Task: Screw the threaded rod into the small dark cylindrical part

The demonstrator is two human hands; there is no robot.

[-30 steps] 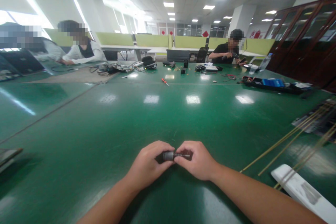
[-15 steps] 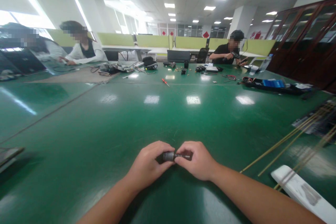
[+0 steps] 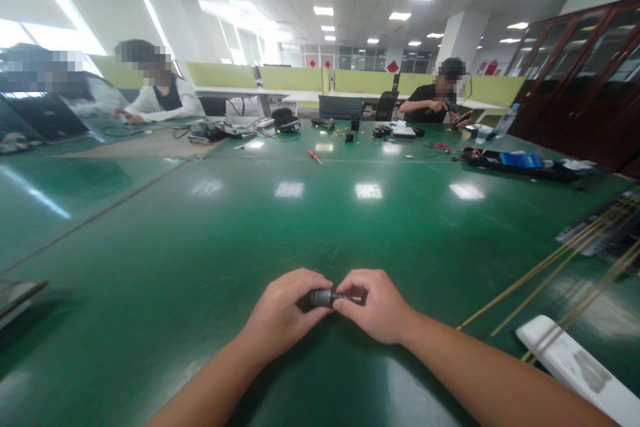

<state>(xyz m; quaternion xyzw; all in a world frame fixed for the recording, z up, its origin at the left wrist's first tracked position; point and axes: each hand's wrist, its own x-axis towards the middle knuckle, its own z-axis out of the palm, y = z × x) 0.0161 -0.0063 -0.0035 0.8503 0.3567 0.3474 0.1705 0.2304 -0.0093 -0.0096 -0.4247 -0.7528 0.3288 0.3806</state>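
Note:
A small grey metal cylinder (image 3: pixel 321 297) lies level between my hands, low over the green table (image 3: pixel 320 233). It looks like a small motor, and a thin dark shaft (image 3: pixel 354 298) sticks out of its right end. My left hand (image 3: pixel 280 310) is closed round the cylinder, thumb below and fingers above. From the other side, my right hand (image 3: pixel 385 310) pinches the shaft near the cylinder between thumb and fingertips. The shaft's far end shows inside the curl of the right hand. My palms hide the other fingers.
To the right lie several thin brass-coloured rods (image 3: pixel 530 260) and a white elongated object (image 3: pixel 580 367). A red screwdriver (image 3: pixel 315 157) is farther off. A black tray (image 3: pixel 525 163) with blue items sits back right. Several people, one a person in black (image 3: pixel 435 97), sit across the table.

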